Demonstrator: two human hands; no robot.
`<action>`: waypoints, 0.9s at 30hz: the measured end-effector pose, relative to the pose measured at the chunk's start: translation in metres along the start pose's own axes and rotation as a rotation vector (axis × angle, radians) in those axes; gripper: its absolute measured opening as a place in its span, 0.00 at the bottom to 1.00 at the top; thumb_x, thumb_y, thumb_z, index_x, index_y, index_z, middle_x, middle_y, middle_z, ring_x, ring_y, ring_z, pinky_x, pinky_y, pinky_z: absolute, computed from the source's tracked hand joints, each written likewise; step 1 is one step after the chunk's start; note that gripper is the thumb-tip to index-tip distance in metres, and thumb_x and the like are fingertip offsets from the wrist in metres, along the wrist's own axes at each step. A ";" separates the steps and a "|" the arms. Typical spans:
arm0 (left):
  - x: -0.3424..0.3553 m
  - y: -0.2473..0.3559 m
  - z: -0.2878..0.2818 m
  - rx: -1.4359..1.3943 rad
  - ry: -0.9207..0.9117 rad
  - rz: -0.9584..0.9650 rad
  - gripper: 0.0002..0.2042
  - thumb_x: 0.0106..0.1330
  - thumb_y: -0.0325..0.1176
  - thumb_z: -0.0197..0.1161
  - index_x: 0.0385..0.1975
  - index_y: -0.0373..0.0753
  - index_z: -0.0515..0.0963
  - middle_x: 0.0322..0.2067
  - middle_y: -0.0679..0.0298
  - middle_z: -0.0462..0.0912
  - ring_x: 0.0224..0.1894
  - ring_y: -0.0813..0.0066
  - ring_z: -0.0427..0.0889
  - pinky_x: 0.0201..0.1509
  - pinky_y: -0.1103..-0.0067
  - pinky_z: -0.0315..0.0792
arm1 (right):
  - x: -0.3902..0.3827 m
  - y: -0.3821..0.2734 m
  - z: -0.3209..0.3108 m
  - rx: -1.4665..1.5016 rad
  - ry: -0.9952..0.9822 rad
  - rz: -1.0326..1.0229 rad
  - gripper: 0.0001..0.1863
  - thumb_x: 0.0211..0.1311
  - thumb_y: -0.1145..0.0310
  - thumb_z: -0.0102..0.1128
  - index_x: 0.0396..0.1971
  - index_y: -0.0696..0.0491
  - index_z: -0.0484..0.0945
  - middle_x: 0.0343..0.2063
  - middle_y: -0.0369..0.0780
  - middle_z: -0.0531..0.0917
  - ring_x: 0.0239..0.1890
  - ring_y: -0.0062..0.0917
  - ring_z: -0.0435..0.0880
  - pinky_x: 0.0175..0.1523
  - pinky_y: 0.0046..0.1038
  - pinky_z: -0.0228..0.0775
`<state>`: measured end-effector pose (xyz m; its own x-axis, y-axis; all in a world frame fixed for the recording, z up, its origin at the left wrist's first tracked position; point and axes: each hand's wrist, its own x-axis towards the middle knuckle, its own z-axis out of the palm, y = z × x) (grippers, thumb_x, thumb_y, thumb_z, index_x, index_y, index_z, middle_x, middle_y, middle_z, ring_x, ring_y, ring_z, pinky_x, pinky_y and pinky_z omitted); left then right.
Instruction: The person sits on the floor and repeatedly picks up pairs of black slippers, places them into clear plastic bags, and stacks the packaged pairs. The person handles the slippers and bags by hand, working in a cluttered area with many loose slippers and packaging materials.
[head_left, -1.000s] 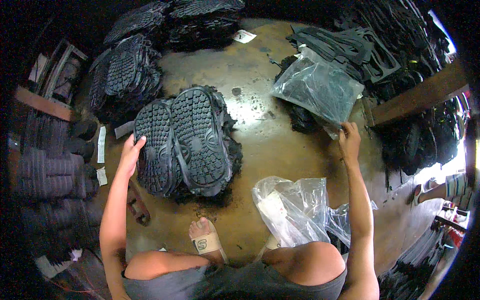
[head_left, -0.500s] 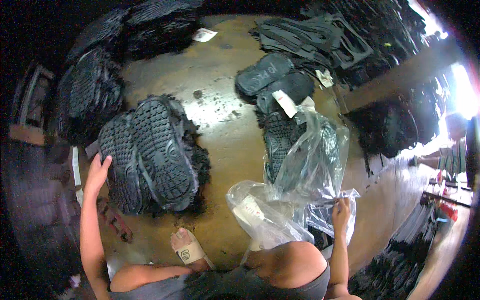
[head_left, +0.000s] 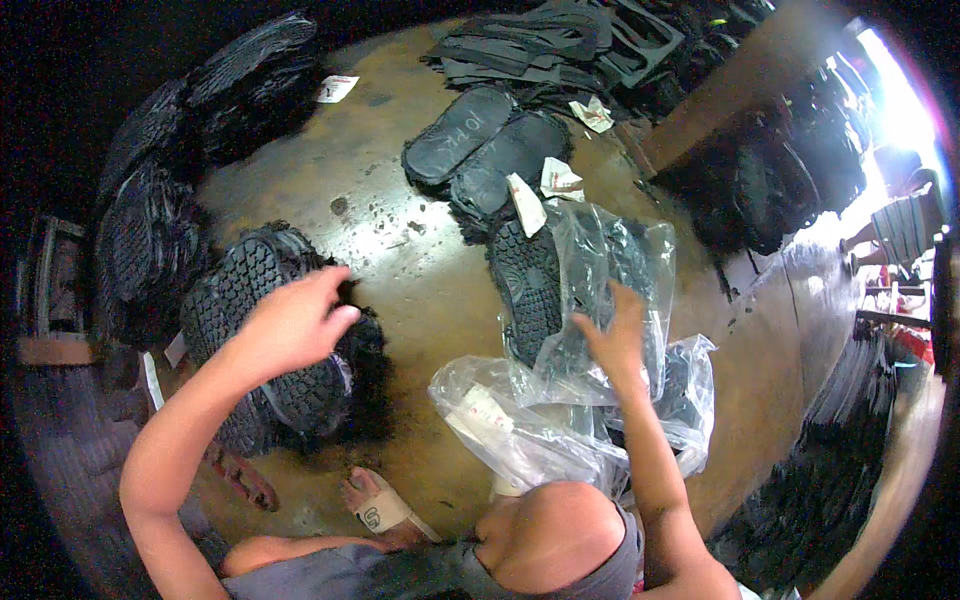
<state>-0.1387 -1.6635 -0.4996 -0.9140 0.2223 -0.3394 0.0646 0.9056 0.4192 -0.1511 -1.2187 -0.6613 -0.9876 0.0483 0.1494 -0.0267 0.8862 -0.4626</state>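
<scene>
My left hand (head_left: 300, 322) hovers over a stack of black treaded shoe soles (head_left: 225, 290), fingers stretched and thumb apart, holding nothing. Its forearm hides part of the stack. On the right, my right hand (head_left: 617, 335) is open with spread fingers over a clear plastic bag (head_left: 650, 262); whether it touches the film I cannot tell. Beside and partly under that bag lie more black treaded soles (head_left: 528, 285). A second clear bag (head_left: 540, 435) with a white label inside lies crumpled by my knee. Beyond them, two smooth black soles (head_left: 462, 135) lie face up, one with chalk-like marks.
More sole stacks (head_left: 150, 245) stand at the left. Cut-out black rubber sheets (head_left: 530, 45) are piled at the back. Paper scraps (head_left: 337, 89) lie on the brown floor (head_left: 400, 300). A wooden beam (head_left: 740, 90) juts in at right. My sandalled foot (head_left: 378, 505) is near the front.
My left hand has left the stack's outer side and swung right over it. My right hand has let go of the bag's lower edge and moved farther forward. The view has turned slightly.
</scene>
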 end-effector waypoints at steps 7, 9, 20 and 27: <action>0.124 0.037 0.151 0.016 -0.516 0.028 0.35 0.69 0.55 0.57 0.65 0.29 0.67 0.52 0.38 0.81 0.55 0.41 0.81 0.61 0.59 0.74 | 0.023 0.015 0.029 0.065 0.051 0.114 0.16 0.64 0.68 0.59 0.51 0.54 0.80 0.45 0.48 0.84 0.48 0.48 0.83 0.58 0.43 0.71; 0.151 0.062 0.199 -0.197 -0.400 -0.093 0.36 0.68 0.53 0.60 0.65 0.27 0.67 0.55 0.38 0.80 0.57 0.42 0.80 0.63 0.59 0.72 | 0.022 0.039 0.005 0.071 0.150 0.126 0.14 0.63 0.69 0.62 0.48 0.53 0.82 0.43 0.47 0.83 0.45 0.44 0.83 0.54 0.39 0.73; 0.171 0.159 0.269 -1.065 0.250 -0.233 0.34 0.59 0.30 0.70 0.64 0.27 0.62 0.48 0.45 0.84 0.51 0.46 0.82 0.60 0.65 0.73 | 0.009 0.063 -0.030 0.129 0.115 0.295 0.14 0.62 0.69 0.66 0.47 0.54 0.83 0.39 0.46 0.83 0.41 0.38 0.82 0.50 0.38 0.73; 0.121 0.119 0.135 -1.551 0.248 0.101 0.25 0.54 0.24 0.69 0.55 0.34 0.75 0.49 0.62 0.83 0.49 0.67 0.83 0.61 0.69 0.73 | 0.015 0.042 -0.025 -0.009 0.033 0.225 0.20 0.59 0.74 0.62 0.53 0.49 0.78 0.42 0.47 0.81 0.45 0.44 0.82 0.51 0.42 0.74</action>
<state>-0.1882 -1.4805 -0.6045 -0.9819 0.0528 -0.1817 -0.1880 -0.3812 0.9052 -0.1632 -1.1692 -0.6567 -0.9629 0.2603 0.0718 0.1954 0.8553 -0.4800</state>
